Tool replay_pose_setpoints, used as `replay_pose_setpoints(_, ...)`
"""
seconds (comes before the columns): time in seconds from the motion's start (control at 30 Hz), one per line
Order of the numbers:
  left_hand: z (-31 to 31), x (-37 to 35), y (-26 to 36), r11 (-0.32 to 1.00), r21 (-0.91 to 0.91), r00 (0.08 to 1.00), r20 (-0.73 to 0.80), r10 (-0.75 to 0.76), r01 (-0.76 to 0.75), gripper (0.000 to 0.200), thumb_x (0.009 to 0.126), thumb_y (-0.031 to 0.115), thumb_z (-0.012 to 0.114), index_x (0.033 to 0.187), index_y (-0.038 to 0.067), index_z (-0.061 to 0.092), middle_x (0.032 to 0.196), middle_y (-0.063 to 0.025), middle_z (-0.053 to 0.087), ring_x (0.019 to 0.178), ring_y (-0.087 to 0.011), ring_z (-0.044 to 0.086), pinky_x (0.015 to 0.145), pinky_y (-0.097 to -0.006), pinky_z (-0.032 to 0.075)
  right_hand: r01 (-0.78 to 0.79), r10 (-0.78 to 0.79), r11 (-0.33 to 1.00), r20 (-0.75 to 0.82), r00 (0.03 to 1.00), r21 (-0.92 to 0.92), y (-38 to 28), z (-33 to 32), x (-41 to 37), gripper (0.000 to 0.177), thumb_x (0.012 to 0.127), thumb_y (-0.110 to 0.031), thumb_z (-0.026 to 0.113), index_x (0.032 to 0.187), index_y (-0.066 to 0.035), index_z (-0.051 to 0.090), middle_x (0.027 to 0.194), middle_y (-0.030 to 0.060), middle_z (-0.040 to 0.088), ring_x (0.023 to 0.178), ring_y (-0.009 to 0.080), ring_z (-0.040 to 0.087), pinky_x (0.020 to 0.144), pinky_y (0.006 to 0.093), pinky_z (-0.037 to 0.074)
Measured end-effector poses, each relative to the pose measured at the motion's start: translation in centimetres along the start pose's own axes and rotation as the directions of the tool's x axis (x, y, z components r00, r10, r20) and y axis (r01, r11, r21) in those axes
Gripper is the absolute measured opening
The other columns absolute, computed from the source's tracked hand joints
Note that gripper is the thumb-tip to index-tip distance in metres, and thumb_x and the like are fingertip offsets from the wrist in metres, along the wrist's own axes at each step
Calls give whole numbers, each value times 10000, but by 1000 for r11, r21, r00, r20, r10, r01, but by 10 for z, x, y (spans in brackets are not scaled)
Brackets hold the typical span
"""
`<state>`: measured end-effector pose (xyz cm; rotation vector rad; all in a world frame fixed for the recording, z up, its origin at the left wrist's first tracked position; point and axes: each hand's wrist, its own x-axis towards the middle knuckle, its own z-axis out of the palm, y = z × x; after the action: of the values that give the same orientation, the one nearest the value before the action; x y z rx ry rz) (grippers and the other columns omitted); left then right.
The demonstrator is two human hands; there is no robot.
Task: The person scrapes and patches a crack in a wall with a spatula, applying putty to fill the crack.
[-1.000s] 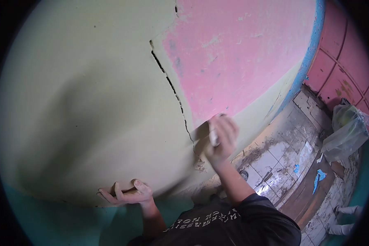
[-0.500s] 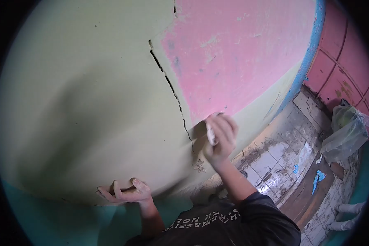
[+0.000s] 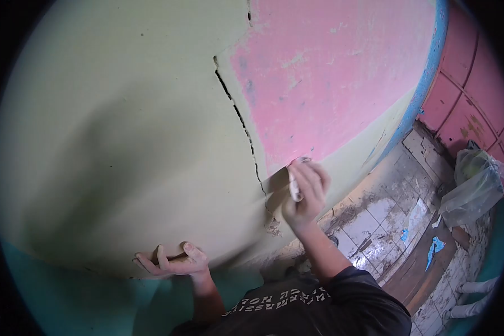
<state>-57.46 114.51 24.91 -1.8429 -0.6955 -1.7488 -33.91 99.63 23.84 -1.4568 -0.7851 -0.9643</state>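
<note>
My right hand (image 3: 308, 190) is closed around a small whitish folded piece (image 3: 295, 187), whose kind I cannot make out. It is at the lower edge of the pink patch (image 3: 330, 84) on the wall, to the right of the crack's lower end. The dark, jagged crack (image 3: 242, 117) runs down the pale green wall (image 3: 151, 140) beside that patch. Low on the left, my left hand (image 3: 173, 262) is palm up near the wall's lower part, its fingers apart and slightly curled, with nothing visible in it.
A dirty tiled floor (image 3: 378, 207) lies to the right, with a brown board (image 3: 417, 280) and blue scraps (image 3: 435, 246) on it. A clear plastic bag (image 3: 470, 187) stands near the pink door-like panel (image 3: 467, 106). Two white pipe-like pieces (image 3: 470, 308) are at lower right.
The view has shifted slightly, so the wall and crack appear farther right. My right hand appears a little lower and to the right, still holding the whitish piece. My left hand is nearly unmoved.
</note>
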Motion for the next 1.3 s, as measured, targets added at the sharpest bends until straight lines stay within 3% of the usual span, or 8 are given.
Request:
replay_pose_setpoints(0.1,-2,0,1,1000,3,1000,7,-27,27,528,1045,498,496,1248,11,499,1509,-312,324,1486,-476,233,1174,-706,229,-224,219,975,-164,962,-10,16,6,10,359,797,8,653,1140,-10,757,1122,143,751,1135,359,644,1046,451,477)
replay_pose_setpoints(0.23,-2,0,-2,999,22,1000,6,25,-25,526,1046,445,510,1268,-33,498,1526,-343,312,1468,-490,267,1149,-683,278,17,-20,997,37,999,75,-15,2,-1,298,855,-9,652,1135,17,750,1145,164,734,1115,362,654,1041,463,484)
replay_pose_setpoints(0.6,-5,0,-4,996,76,999,16,48,-49,515,1053,448,484,1266,-20,501,1511,-351,336,1456,-505,289,1138,-683,289,-254,245,967,-173,954,-31,18,5,12,273,906,-27,583,1120,18,746,1149,146,749,1109,361,675,1030,450,493)
replay_pose_setpoints(0.7,-4,-1,-2,998,56,999,10,36,-36,505,1053,439,483,1264,-19,502,1509,-351,336,1454,-504,289,1134,-685,291,-15,19,998,-53,998,69,-10,8,0,256,915,-5,600,1128,13,741,1131,143,751,1082,355,681,1011,446,491)
replay_pose_setpoints(0.87,-3,0,-2,1000,16,1000,6,21,-21,499,1047,466,496,1242,6,502,1523,-321,322,1480,-474,254,1176,-687,245,-235,234,972,-169,957,18,16,5,18,275,895,-25,626,1141,13,742,1104,156,743,1056,350,681,1010,450,497)
replay_pose_setpoints(1.0,-2,1,-1,997,55,999,8,46,-46,507,1058,441,485,1258,-24,501,1520,-344,321,1470,-485,261,1145,-674,284,-17,17,996,-5,1000,93,-16,4,-2,326,869,72,582,1156,24,730,1146,161,727,1090,351,655,985,431,500)
replay_pose_setpoints(1.13,-1,-1,-4,999,11,999,-2,35,-35,515,1054,447,492,1259,-26,503,1523,-342,320,1475,-483,248,1141,-671,292,-213,211,977,-142,967,3,15,6,5,310,873,-17,599,1150,29,731,1131,157,738,1046,357,682,997,448,518)
replay_pose_setpoints(1.3,0,0,-2,1000,13,1000,-2,19,-19,515,1046,469,497,1249,-4,501,1526,-318,317,1480,-472,247,1165,-686,257,-55,54,996,18,998,75,-13,-3,-1,250,893,20,619,1119,29,727,1134,168,733,1085,356,678,986,446,521)
